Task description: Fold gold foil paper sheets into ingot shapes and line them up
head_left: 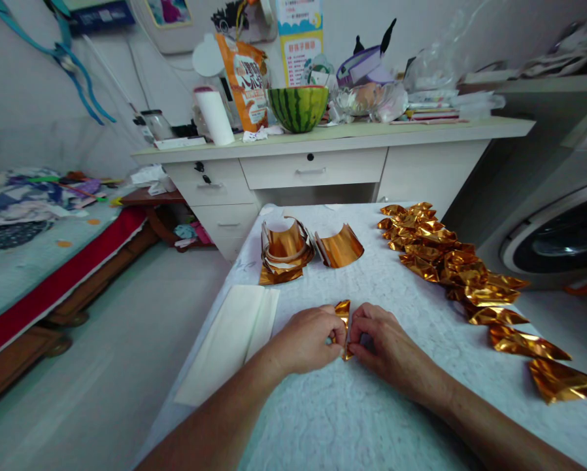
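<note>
Between my two hands, over the middle of the cloth-covered table (pixel 333 418), is a small folded piece of gold foil (pixel 343 311). My left hand (pixel 313 337) pinches it from the left side. Closed fingertips of my right hand (pixel 389 343) grip its lower right edge. My fingers hide much of the foil. Beyond my hands, curled gold foil sheets (pixel 284 243) lie in a stack, with another curled sheet (pixel 342 246) to their right. White paper strips (pixel 225 340) lie left of my left hand. A long row of twisted gold foil pieces (pixel 465 268) runs down the table's right side.
A white desk (pixel 318 167) stands behind the table, bearing a watermelon half (pixel 298 108), an orange pouch (pixel 243 82) and a white paper roll (pixel 215 116). At left is a bed (pixel 53 261); at right, a washing machine (pixel 563 229).
</note>
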The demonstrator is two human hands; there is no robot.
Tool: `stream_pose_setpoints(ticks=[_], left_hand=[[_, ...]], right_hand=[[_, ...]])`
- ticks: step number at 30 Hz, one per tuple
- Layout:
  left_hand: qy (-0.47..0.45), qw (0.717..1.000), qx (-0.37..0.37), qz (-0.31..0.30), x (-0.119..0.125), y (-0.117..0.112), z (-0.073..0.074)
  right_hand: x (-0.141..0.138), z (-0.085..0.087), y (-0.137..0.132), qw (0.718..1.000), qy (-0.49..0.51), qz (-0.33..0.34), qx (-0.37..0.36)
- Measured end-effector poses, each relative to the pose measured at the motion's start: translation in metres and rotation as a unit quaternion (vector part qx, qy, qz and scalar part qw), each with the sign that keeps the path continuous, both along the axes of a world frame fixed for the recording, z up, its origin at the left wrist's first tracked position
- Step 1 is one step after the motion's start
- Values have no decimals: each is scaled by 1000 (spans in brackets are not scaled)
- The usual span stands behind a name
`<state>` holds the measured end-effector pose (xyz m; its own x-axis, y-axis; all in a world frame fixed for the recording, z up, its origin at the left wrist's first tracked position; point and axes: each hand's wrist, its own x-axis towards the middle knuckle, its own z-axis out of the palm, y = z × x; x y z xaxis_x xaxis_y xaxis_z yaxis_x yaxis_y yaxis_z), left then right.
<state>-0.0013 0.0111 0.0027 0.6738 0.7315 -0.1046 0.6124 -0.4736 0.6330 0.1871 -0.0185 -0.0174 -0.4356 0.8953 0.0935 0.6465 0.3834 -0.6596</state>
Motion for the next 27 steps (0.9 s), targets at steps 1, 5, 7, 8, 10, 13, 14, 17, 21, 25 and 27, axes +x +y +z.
stream_pose_setpoints(ticks=[1, 5, 7, 8, 10, 13, 14, 17, 21, 25, 27], left_hand=[[0, 1000, 2, 1, 0, 0, 0], [-3, 1000, 0, 14, 0, -2, -2], [-3, 1000, -3, 18, 0, -2, -3], [-1, 1000, -3, 20, 1, -3, -3], [3, 1000, -5, 25, 1, -3, -4], [5, 999, -6, 32, 2, -4, -5], [5, 999, -5, 33, 3, -4, -5], [3, 999, -1, 35, 3, -5, -4], [1, 999, -6, 36, 4, -5, -1], [-2, 999, -8, 32, 4, -6, 0], [-5, 1000, -7, 28, 3, -5, -1]], right_hand=[[0, -1, 0, 1000, -2, 0, 4], [0, -3, 1, 1000, -3, 0, 12], [0, -4, 1, 1000, -1, 0, 9], [0, -4, 1, 1000, 0, -1, 7], [0, -3, 1, 1000, 2, -2, 5], [-1, -2, 1, 1000, 0, -4, 0], [-1, -1, 0, 1000, 0, -5, -1], [-2, 1, -1, 1000, -5, -6, -4], [-1, 2, -2, 1000, -12, -5, 2], [-1, 0, -2, 1000, -18, 3, 14], [-1, -1, -2, 1000, -18, 4, 18]])
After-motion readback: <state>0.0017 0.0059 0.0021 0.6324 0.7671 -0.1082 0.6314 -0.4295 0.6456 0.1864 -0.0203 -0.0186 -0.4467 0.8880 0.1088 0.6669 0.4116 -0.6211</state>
